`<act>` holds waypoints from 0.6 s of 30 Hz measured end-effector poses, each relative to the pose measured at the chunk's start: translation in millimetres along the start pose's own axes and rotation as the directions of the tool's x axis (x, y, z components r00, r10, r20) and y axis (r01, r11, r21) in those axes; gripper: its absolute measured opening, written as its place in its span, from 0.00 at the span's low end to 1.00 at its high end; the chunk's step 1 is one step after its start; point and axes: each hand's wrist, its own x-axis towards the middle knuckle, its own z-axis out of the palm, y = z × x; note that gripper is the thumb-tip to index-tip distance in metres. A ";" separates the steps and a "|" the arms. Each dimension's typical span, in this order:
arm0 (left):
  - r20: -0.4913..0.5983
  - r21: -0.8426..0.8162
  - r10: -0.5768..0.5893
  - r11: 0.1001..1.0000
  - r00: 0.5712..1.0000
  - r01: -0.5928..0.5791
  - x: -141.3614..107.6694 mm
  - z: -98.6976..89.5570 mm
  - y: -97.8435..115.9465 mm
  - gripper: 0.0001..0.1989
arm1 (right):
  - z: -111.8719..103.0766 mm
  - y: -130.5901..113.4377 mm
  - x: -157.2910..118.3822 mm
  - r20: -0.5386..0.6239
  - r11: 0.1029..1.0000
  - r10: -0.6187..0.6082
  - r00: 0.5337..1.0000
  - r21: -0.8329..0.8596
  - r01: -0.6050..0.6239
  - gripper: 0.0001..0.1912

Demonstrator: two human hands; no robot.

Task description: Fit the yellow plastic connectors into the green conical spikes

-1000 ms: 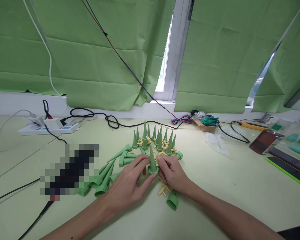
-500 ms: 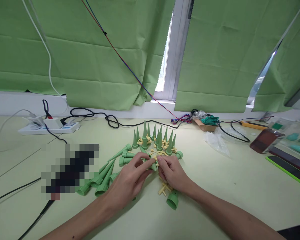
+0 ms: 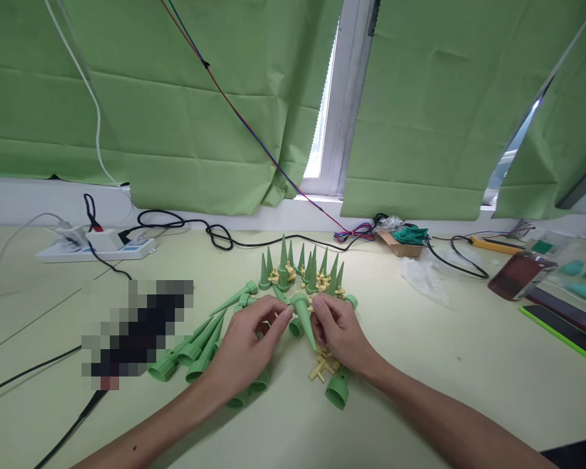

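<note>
Between my hands is a green plastic cone spike [image 3: 305,318], tilted with its tip pointing down toward me. My left hand [image 3: 254,339] pinches it near its wide end with thumb and index finger. On the other side, my right hand [image 3: 339,332] is closed beside the spike's wide end; what its fingertips hold is hidden, though pale yellow shows there. Under the right hand lie yellow branched plastic connectors [image 3: 322,366] and a green cup-shaped piece [image 3: 338,391]. More green spikes [image 3: 202,352] lie left of my left hand, partly covered by it.
Behind the hands, several green spikes [image 3: 282,264] stand upright with yellow connectors among them. A power strip [image 3: 97,251] is at the back left. A small cardboard box [image 3: 400,244], a clear plastic bag [image 3: 424,280] and a green-edged phone [image 3: 566,332] lie to the right.
The green spike between my hands has turned so its length and tip now show. My left hand has drawn slightly left and down, uncovering green pieces below it. The right hand has barely shifted.
</note>
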 end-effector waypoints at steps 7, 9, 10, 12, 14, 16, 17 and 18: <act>0.209 -0.201 -0.172 0.956 0.963 0.215 2.5 -0.7 1.3 0.22 | 1.2 2.5 -1.8 0.053 0.999 -0.009 0.999 0.044 0.007 0.22; 0.234 -0.222 -0.171 0.949 0.957 0.224 2.1 -0.5 1.7 0.21 | 1.7 3.8 -2.4 0.064 0.998 0.003 0.998 0.062 -0.007 0.23; 0.236 -0.226 -0.166 0.949 0.957 0.220 1.9 -0.3 2.1 0.21 | 2.0 4.2 -2.6 0.069 0.998 0.012 0.998 0.068 -0.017 0.23; 0.227 -0.223 -0.163 0.951 0.960 0.215 1.5 -0.1 3.3 0.20 | 2.3 4.7 -2.8 0.078 0.997 0.025 0.997 0.073 -0.030 0.23; 0.212 -0.206 -0.165 0.956 0.963 0.209 1.2 0.1 4.4 0.19 | 2.3 4.8 -2.8 0.090 0.997 0.026 0.996 0.070 -0.032 0.23; 0.187 -0.173 -0.151 0.968 0.971 0.183 0.9 0.4 4.9 0.19 | 2.1 4.6 -2.8 0.099 0.997 0.022 0.995 0.067 -0.028 0.23; 0.168 -0.151 -0.134 0.975 0.977 0.160 0.8 0.5 4.8 0.19 | 1.9 4.5 -2.7 0.103 0.997 0.019 0.995 0.068 -0.027 0.23; 0.147 -0.125 -0.115 0.983 0.982 0.134 0.8 0.7 4.5 0.19 | 1.8 4.4 -2.7 0.106 0.997 0.019 0.994 0.070 -0.026 0.23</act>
